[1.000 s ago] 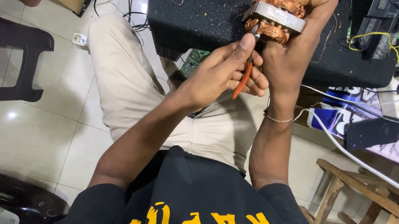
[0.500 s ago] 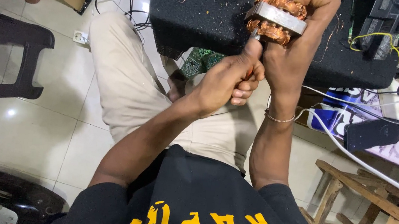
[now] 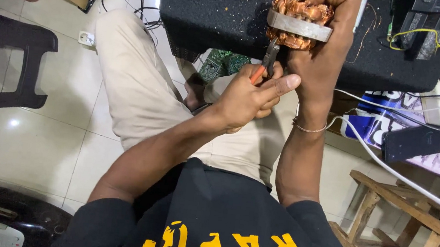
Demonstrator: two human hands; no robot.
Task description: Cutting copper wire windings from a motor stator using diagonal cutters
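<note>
Two hands work at twelve o'clock: the right hand (image 3: 321, 58) is clamped around a copper-wound motor coil (image 3: 299, 23), the left hand (image 3: 248, 96) squeezes orange-handled pliers (image 3: 265, 62) touching its underside.

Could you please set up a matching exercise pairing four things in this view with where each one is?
Things:
1 copper-wound stator
2 pliers
3 bracelet
4 black stool

Places:
a on the tiled floor
b in the left hand
c round the right wrist
d in the right hand

Pairs: 1-d, 2-b, 3-c, 4-a.
</note>
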